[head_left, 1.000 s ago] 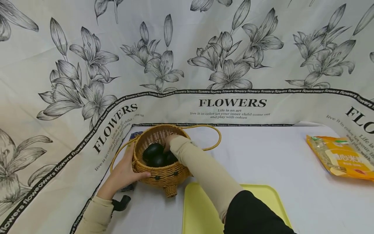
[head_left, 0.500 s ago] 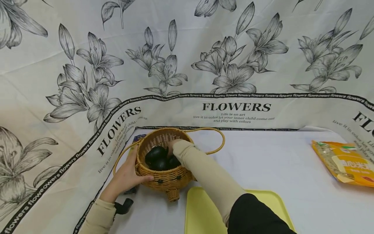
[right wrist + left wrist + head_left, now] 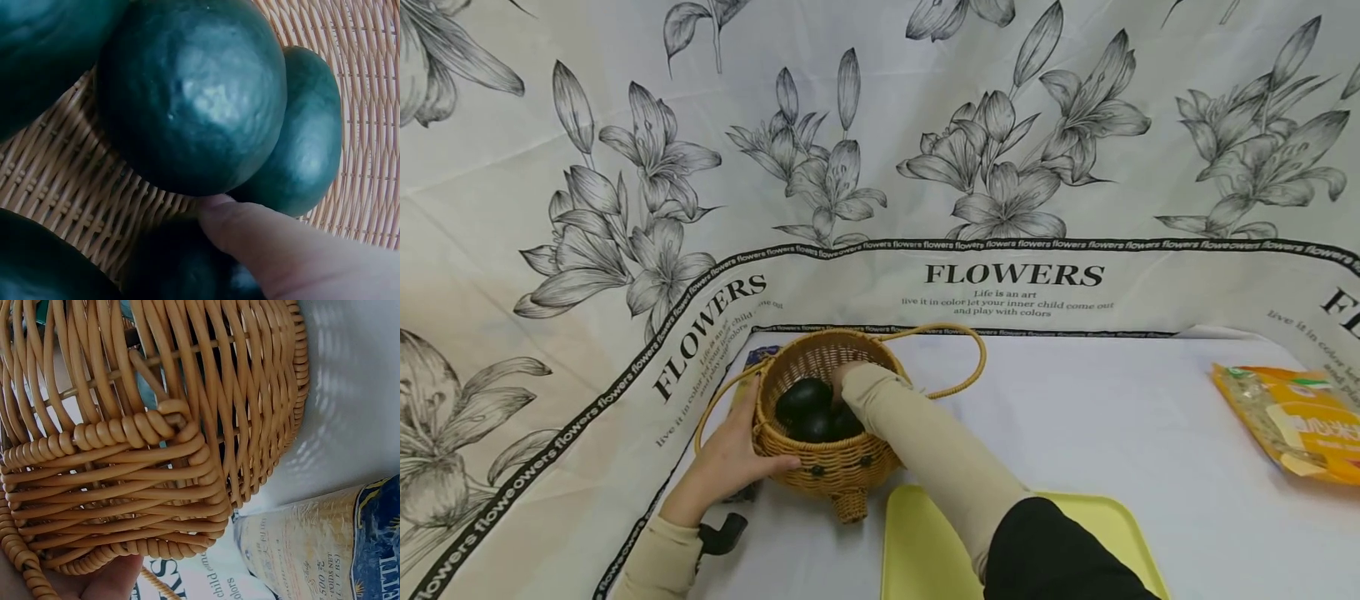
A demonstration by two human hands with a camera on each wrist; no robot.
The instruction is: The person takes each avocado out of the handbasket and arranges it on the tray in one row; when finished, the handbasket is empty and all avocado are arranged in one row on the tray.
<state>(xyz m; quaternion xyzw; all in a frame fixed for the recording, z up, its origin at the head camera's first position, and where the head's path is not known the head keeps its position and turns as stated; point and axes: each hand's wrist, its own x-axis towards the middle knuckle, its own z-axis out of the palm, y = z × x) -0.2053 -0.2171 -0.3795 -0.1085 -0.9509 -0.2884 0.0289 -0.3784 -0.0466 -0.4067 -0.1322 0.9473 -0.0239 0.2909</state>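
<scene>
A woven wicker basket (image 3: 842,462) with looped handles and a snout-like stub in front stands on the white table. My left hand (image 3: 722,462) grips its left side, thumb along the front and fingers round the back. In the left wrist view a fingertip (image 3: 119,578) shows under the weave. Several dark green avocados (image 3: 805,400) lie inside. My right hand (image 3: 847,379) reaches down among them, mostly hidden by its sleeve and the fruit. Up close, the right thumb (image 3: 256,234) touches the lower edge of one avocado (image 3: 194,94); the other fingers are hidden, so I cannot tell their grip.
A yellow tray (image 3: 917,533) lies in front of the basket, partly under the right arm. An orange food bag (image 3: 1296,425) lies at the right. Behind the basket's left side is a clear and blue 500 g packet (image 3: 369,544). Flower-printed cloth (image 3: 1015,283) walls the back.
The head view has shifted, so everything sits slightly lower and farther right. The left hand keeps its place on the basket, and the right hand stays inside it.
</scene>
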